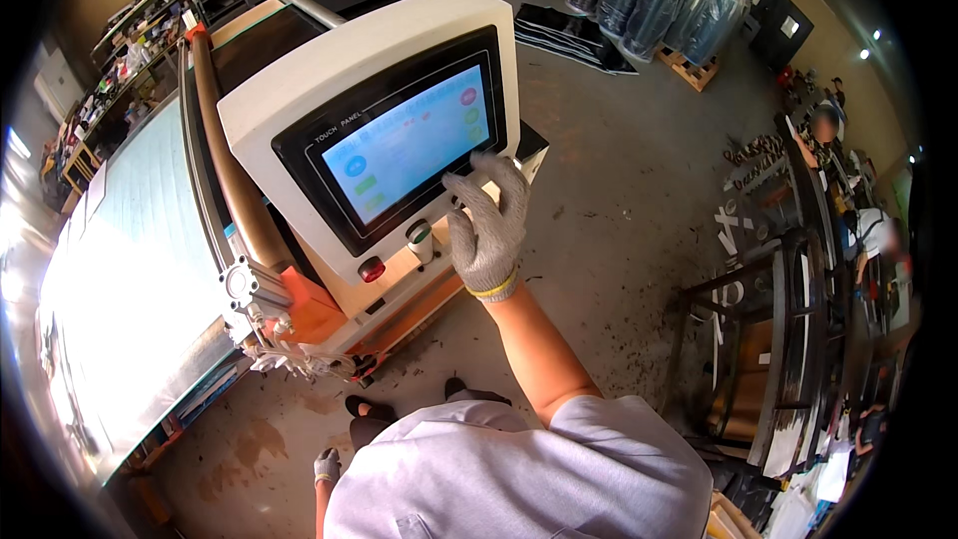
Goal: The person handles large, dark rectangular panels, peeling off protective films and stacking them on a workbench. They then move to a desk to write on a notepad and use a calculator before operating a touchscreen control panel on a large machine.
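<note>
Nearest me at the bottom centre is my grey shirt (519,479), with my gloved left hand (327,465) hanging low at its left edge; I cannot tell how its fingers are set. At frame centre my gloved right hand (489,220) is open, fingertips touching the lower right corner of the lit touch panel (407,140) in its white housing (329,70). Just left of the hand sit a green button (419,233) and a red button (371,269).
</note>
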Tool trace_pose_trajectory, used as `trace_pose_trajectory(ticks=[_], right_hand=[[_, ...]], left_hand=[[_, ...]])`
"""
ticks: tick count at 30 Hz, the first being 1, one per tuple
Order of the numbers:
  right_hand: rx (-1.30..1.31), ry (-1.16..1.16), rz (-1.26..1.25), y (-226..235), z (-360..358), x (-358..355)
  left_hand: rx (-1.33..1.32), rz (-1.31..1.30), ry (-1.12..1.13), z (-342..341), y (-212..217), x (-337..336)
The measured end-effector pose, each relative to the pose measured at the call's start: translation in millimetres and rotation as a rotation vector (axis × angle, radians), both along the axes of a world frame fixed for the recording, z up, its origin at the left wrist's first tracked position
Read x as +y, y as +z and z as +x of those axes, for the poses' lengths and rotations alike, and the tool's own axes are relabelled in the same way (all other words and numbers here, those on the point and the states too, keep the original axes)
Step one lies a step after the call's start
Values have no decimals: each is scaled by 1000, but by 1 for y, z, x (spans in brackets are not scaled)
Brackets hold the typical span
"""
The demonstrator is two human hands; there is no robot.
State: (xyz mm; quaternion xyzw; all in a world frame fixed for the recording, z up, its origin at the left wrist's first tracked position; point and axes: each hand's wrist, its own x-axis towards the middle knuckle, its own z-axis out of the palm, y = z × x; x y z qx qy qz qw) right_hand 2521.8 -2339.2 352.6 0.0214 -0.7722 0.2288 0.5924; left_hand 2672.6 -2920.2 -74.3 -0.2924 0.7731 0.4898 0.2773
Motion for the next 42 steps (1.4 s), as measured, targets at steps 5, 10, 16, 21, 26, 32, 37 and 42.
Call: trace_pose_trajectory(ticks=[5, 10, 16, 21, 26, 32, 37, 42], right_hand=[[-90, 77, -130, -46, 19, -23], [-661, 261, -266, -177, 30, -35], [-1755, 200, -471, -422, 147, 5], [-2051, 142, 209, -558, 260, 59], [-1915, -254, -644, -634, 290, 76], [-1558, -5, -1312, -507, 207, 17], [-1446, 36, -1057, -520, 182, 32], [-1531, 17, -1026, -486, 179, 14]], left_hand=[[-5, 12, 5, 2, 0, 4], [19, 69, 44, 4, 10, 4], [2, -22, 12, -6, 47, 25], [24, -63, -9, -4, 51, 22], [-55, -21, -58, 8, 17, 21], [108, -181, -295, 4, 31, 6], [45, 18, -34, -22, 31, 40], [14, -61, -44, -3, 37, 29]])
